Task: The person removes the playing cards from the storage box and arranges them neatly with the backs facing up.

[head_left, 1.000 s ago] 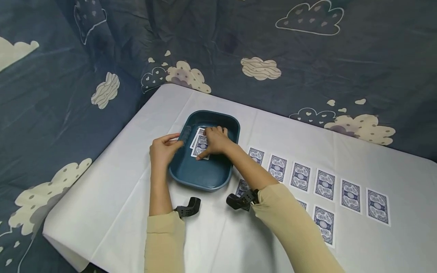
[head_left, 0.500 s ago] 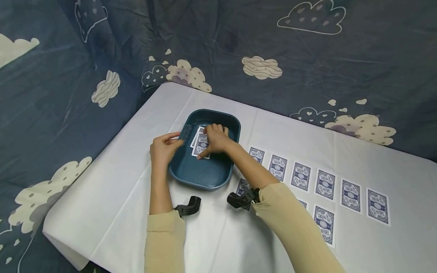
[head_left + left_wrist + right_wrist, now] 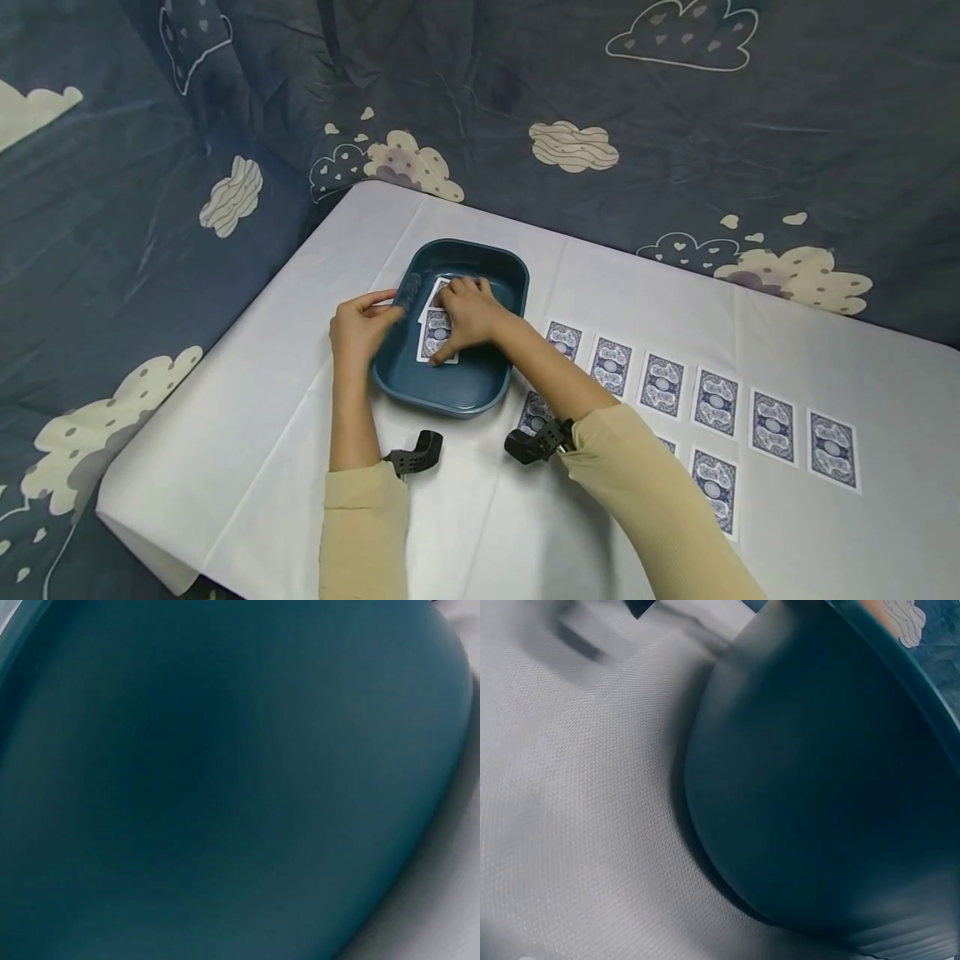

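Observation:
A blue-green plastic tray (image 3: 442, 392) stands on the white-covered table, its outer wall filling most of the left wrist view. My left hand (image 3: 360, 329) pinches the tray's left rim between thumb and fingers. Inside the tray, my right hand (image 3: 476, 315) holds a face-down playing card (image 3: 433, 335) with a blue patterned back. The thumb is at the card's near edge, and the fingers hide its upper right part. Another card (image 3: 431, 305) shows partly from under it, on the tray's far side. Neither hand shows clearly in the wrist views.
Right of the tray, several face-down cards lie in a back row (image 3: 716, 402) and a front row (image 3: 716, 487); my right forearm covers part of them. The tablecloth (image 3: 247, 400) reaches the table's left edge. A dark cloud-print curtain (image 3: 480, 92) hangs behind.
My right hand has slid the top card a little toward me inside the tray, baring more of the card beneath. The left hand has kept its place on the rim.

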`<move>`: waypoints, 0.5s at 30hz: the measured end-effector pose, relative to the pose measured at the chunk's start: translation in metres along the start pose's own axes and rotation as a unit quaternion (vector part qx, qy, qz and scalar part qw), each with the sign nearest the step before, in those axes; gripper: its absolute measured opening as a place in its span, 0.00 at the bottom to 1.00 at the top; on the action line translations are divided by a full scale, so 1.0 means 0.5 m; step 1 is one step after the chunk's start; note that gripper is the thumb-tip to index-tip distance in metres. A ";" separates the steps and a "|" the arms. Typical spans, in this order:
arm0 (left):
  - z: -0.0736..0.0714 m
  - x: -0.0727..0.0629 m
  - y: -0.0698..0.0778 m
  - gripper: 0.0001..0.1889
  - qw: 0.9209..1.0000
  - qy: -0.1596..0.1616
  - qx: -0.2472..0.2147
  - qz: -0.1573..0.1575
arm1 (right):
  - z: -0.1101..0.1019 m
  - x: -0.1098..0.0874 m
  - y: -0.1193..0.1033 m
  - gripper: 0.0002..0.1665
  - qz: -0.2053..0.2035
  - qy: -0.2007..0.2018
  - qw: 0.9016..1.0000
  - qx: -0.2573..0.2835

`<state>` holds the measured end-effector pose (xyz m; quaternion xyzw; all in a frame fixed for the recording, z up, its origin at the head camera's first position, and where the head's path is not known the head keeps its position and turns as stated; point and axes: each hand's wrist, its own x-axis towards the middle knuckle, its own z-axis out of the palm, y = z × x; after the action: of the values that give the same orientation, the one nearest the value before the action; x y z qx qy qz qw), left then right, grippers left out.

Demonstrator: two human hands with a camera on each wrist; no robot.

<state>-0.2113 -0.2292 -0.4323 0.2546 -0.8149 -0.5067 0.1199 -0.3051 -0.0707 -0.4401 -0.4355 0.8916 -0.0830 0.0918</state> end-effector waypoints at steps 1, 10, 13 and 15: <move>-0.001 0.000 0.000 0.17 1.000 0.001 0.000 0.000 | 0.001 0.001 -0.001 0.55 -0.001 0.000 1.000 -0.002; -0.001 0.000 -0.003 0.17 1.000 -0.002 0.000 0.008 | -0.001 -0.001 -0.011 0.55 -0.008 -0.017 1.000 0.000; 0.000 0.000 -0.003 0.17 1.000 -0.002 0.000 0.006 | -0.002 -0.006 -0.016 0.54 -0.010 -0.016 1.000 -0.003; -0.001 0.001 -0.004 0.17 1.000 0.001 0.000 0.004 | -0.002 -0.008 -0.023 0.53 -0.011 -0.011 1.000 -0.006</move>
<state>-0.2109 -0.2302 -0.4338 0.2516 -0.8159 -0.5060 0.1224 -0.2940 -0.0744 -0.4361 -0.4471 0.8860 -0.0738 0.0980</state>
